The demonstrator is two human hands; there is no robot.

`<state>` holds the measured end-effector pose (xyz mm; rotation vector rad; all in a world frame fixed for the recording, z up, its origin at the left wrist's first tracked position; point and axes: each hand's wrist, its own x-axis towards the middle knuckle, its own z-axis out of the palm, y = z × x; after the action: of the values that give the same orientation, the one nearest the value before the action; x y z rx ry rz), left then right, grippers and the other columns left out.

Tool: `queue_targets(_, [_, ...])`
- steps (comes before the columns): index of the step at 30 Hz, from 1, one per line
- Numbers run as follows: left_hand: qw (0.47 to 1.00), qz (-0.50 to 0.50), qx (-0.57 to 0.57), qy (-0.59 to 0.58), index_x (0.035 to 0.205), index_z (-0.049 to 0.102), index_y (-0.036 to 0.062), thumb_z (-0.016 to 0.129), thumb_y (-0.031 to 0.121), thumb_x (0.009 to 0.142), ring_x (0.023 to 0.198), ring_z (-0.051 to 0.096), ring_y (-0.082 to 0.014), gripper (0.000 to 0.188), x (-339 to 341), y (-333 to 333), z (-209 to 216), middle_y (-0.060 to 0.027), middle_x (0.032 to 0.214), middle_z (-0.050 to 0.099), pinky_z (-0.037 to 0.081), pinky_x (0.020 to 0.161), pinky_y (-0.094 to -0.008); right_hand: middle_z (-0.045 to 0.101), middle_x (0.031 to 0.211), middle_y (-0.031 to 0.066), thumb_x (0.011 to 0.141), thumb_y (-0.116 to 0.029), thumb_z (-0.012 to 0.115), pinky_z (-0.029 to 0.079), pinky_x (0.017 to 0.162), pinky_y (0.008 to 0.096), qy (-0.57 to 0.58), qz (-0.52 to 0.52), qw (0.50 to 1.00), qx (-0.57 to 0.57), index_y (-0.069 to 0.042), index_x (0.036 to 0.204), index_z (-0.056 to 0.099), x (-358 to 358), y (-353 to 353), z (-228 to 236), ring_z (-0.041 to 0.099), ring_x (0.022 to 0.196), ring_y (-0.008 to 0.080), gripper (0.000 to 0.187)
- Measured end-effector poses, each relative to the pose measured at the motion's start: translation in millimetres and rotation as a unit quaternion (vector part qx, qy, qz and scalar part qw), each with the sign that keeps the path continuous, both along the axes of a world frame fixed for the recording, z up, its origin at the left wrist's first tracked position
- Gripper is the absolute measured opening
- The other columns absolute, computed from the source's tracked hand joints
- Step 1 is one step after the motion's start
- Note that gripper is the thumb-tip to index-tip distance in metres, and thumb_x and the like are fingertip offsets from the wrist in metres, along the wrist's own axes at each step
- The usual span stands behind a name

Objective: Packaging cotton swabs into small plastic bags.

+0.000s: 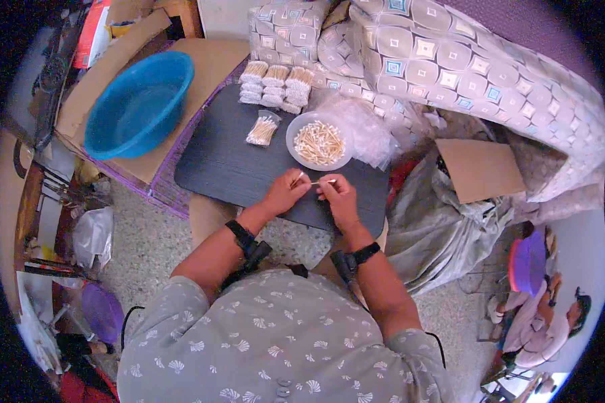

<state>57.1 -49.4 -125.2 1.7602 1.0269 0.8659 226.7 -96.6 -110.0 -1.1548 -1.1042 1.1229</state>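
Over the near edge of a dark grey board [215,158], my left hand [288,193] and my right hand [341,199] face each other with fingertips pinched. A thin cotton swab [314,183] spans the small gap between them. White cotton tips show at the fingers of both hands; how many swabs are held, I cannot tell. Just beyond my hands stands a white bowl [292,149] heaped with loose cotton swabs [319,143]. Left of it lies a small clear bag of swabs [263,129]. Farther back, several filled bags [274,85] are stacked in three columns.
Clear plastic bags [363,131] lie right of the bowl. A blue basin [141,107] rests on cardboard [215,57] at the left. Patterned cushions [423,54] fill the back right, near a cardboard piece [480,169] and grey cloth [437,228]. Another person [541,329] sits at far right.
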Motion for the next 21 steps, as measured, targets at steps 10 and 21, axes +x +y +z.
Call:
queue_targets(10, [0.992,-0.012,-0.046,-0.12,0.092,0.059,0.0034,0.058,0.018,0.088,0.081,0.056,-0.0112,0.015,2,-9,34,-0.0024,0.088,0.061,0.046,0.073,-0.0274,0.062,0.079,0.0028,0.088,-0.014,0.059,0.048,0.062,0.0249,-0.035,0.034,0.998,-0.03,-0.004,0.091,0.059,-6,-15,0,0.058,0.068,0.011,0.011])
queue_targets(21, [0.968,0.005,-0.198,-0.155,0.09,0.059,0.003,0.045,0.027,0.097,0.071,0.055,-0.0095,0.029,-5,-10,51,-0.0014,0.079,0.056,0.046,0.063,-0.0251,0.063,0.08,0.0049,0.087,-0.016,0.06,0.05,0.063,0.0275,-0.03,0.076,0.996,-0.032,-0.003,0.092,0.059,-3,-15,14,0.061,0.073,0.0123,0.014])
